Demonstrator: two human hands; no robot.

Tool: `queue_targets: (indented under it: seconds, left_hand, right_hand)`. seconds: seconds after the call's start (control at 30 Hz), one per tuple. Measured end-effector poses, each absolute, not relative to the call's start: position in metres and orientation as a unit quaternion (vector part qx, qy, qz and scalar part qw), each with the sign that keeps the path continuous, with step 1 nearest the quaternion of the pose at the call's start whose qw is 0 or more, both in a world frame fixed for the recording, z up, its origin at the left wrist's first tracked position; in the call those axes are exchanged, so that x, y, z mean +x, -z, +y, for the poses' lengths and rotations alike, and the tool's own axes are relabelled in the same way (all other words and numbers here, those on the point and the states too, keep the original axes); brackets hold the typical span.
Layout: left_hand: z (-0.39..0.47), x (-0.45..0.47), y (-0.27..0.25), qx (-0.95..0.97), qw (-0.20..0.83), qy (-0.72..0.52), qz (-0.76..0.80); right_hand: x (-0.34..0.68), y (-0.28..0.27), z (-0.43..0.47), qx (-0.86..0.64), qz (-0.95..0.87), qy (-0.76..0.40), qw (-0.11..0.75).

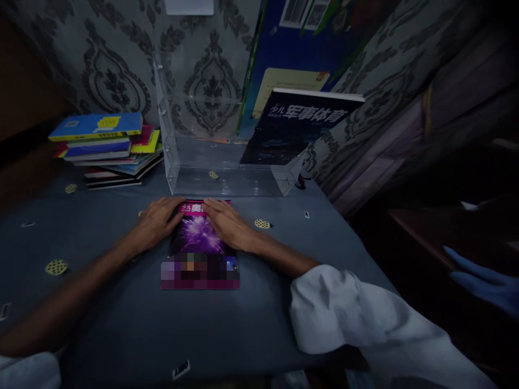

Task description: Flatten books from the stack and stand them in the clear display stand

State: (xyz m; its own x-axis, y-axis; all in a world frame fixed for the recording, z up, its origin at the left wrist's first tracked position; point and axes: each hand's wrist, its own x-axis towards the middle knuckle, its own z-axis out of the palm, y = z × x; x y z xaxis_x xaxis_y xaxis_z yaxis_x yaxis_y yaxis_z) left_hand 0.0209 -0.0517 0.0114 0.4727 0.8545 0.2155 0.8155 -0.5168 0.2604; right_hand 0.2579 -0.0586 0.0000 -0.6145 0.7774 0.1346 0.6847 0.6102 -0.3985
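A purple and magenta book (200, 235) lies face up on the table, a bright burst pattern on its cover and its lower part blurred by large pixels. My left hand (158, 220) rests at its upper left edge, fingers stretched out flat, thumb and fingertips touching the book. Over the upper right of the cover lies my right hand (229, 222), open with its fingers extended, hiding part of the title. Just beyond both hands stands a clear acrylic book rack (227, 181), with a dark blue book (284, 132) leaning at its right side.
A stack of books (101, 148) with a blue and yellow one on top sits at the back left. Behind the rack, a large blue board-like item (295, 48) leans against the patterned wall (117, 70). The blue-grey tablecloth (259, 302) bears pineapple prints. A curtain hangs to the right.
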Motion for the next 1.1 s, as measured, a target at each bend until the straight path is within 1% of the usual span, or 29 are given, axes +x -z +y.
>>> queue_targets:
  seconds: [0.17,0.3,0.4,0.57,0.73,0.83,1.1]
  left_hand:
    - [-0.055,0.021,-0.009,0.852,0.059,-0.134,0.502]
    - [-0.062,0.017,-0.005,0.862,0.076,-0.088,0.494]
    - [-0.073,0.012,-0.004,0.873,0.099,-0.06,0.473]
    - [-0.109,0.004,-0.006,0.905,0.092,-0.037,0.415]
    - [-0.155,0.004,-0.003,0.936,0.022,-0.065,0.344]
    - [-0.176,0.011,-0.004,0.949,0.0,-0.061,0.31]
    - [-0.182,0.064,-0.012,0.978,0.047,-0.049,0.197]
  right_hand:
    - [0.292,0.003,-0.067,-0.431,-0.873,-0.156,0.168]
    - [0.294,0.009,-0.071,-0.435,-0.867,-0.15,0.191]
    - [0.291,0.011,-0.072,-0.435,-0.869,-0.141,0.188]
    - [0.291,0.012,-0.071,-0.44,-0.869,-0.133,0.183]
    - [0.29,0.016,-0.068,-0.438,-0.869,-0.126,0.192]
    - [0.29,0.019,-0.067,-0.434,-0.872,-0.116,0.195]
    - [0.289,0.017,-0.069,-0.436,-0.87,-0.119,0.196]
